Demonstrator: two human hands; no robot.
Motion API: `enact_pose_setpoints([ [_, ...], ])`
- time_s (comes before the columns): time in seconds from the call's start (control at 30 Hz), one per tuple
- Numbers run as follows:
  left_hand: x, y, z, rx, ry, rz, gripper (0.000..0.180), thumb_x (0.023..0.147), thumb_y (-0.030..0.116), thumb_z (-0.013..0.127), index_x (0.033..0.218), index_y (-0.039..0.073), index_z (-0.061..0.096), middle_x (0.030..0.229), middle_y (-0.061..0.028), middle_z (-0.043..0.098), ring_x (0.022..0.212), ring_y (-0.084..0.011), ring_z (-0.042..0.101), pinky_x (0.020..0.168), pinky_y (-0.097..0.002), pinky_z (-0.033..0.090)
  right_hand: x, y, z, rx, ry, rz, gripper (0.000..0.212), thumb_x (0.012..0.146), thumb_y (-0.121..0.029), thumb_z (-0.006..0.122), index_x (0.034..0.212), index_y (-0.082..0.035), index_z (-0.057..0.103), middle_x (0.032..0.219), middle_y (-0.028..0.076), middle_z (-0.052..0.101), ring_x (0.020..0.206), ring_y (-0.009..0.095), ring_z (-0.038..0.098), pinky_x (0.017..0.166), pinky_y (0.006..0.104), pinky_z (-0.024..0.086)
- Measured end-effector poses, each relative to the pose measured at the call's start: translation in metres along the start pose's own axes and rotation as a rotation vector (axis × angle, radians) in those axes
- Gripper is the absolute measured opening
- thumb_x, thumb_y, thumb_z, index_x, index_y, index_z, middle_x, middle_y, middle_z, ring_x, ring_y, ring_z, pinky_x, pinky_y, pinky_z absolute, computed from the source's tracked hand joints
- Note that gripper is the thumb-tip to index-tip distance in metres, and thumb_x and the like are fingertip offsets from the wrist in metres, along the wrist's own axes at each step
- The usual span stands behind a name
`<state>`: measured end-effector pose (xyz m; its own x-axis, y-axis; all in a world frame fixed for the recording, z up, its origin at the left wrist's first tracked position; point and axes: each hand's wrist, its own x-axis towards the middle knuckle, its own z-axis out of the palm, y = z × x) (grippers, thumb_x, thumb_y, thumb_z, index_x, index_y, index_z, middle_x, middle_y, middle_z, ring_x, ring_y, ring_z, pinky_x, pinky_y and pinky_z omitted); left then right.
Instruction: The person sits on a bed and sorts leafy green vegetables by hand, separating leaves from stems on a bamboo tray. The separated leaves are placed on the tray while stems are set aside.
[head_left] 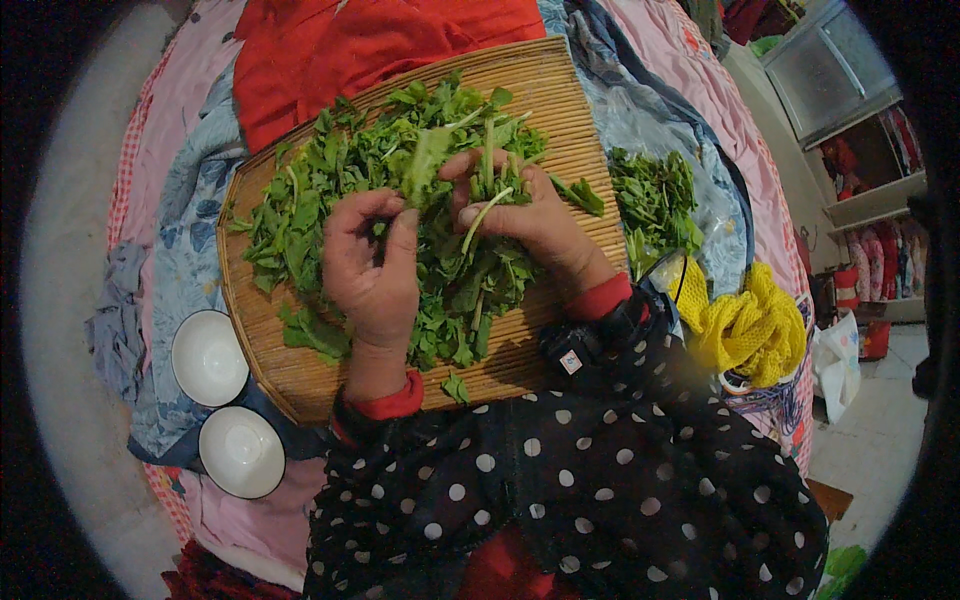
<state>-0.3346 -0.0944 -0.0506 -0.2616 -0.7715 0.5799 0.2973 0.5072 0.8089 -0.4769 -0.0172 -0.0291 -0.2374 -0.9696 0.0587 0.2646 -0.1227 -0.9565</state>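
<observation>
My left hand is closed in a pinch on a leafy green stem, which stands up from the fingertips. A few pale green stems lie in my right hand, its fingers curled round them; one stem slants down across the fingers. Both hands are close together over a heap of leafy greens, spread loosely on a slatted bamboo tray. The heap partly hides the tray. A single leaf lies apart near the tray's front edge.
Two white bowls stand left of the tray. To its right are more greens on clear plastic and a yellow knitted cloth. Red fabric lies beyond the tray. Shelves with clothes stand at far right.
</observation>
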Motion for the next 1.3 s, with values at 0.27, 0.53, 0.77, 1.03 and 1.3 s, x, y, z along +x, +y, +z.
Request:
enact_pose_setpoints([
  [0.27,0.000,-0.001,0.000,-0.027,-0.130,0.036,0.023,0.075,-0.009,0.059,0.096,-0.001,0.052,0.090,-0.0068,0.054,0.082,-0.0137,0.053,0.077,-0.0256,0.044,0.007,0.006,0.000,-0.127,0.056,-0.007,0.033,0.071,-0.006,0.066,0.102,-0.004,0.056,0.089,0.001,0.058,0.081,0.009,0.055,0.075,0.0228,0.044],
  [0.53,-0.001,0.001,0.001,-0.035,-0.169,-0.005,0.030,0.073,-0.007,0.063,0.101,-0.001,0.052,0.090,-0.0072,0.054,0.082,-0.0152,0.054,0.076,-0.0257,0.044,0.004,0.007,0.001,0.102,0.080,0.012,0.033,0.071,-0.008,0.068,0.102,-0.004,0.058,0.091,0.001,0.062,0.083,0.010,0.057,0.078,0.0250,0.045],
  [0.77,0.006,0.004,0.001,0.249,-0.274,0.065,0.032,0.070,0.000,0.067,0.100,0.000,0.056,0.089,-0.0102,0.058,0.079,-0.0201,0.057,0.073,-0.0291,0.046,0.004,0.010,-0.005,0.008,0.097,-0.039,0.035,0.069,-0.008,0.069,0.101,-0.004,0.057,0.093,0.001,0.062,0.084,0.011,0.057,0.080,0.0252,0.045],
  [1.03,0.005,0.005,-0.002,0.266,-0.256,0.006,0.015,0.078,0.004,0.062,0.093,0.000,0.059,0.082,-0.0094,0.060,0.073,-0.0193,0.057,0.068,-0.0272,0.045,0.003,0.009,-0.005,0.019,0.107,-0.027,0.037,0.068,-0.010,0.071,0.101,-0.004,0.056,0.091,0.002,0.062,0.083,0.011,0.056,0.078,0.0253,0.045],
  [1.3,0.004,0.004,-0.003,0.190,-0.167,-0.046,0.011,0.078,0.004,0.063,0.088,0.001,0.058,0.079,-0.0061,0.058,0.072,-0.0149,0.056,0.067,-0.0254,0.044,0.000,0.000,0.001,0.155,0.185,-0.005,0.037,0.069,-0.015,0.072,0.101,-0.005,0.057,0.090,0.001,0.061,0.082,0.011,0.056,0.076,0.0250,0.045],
])
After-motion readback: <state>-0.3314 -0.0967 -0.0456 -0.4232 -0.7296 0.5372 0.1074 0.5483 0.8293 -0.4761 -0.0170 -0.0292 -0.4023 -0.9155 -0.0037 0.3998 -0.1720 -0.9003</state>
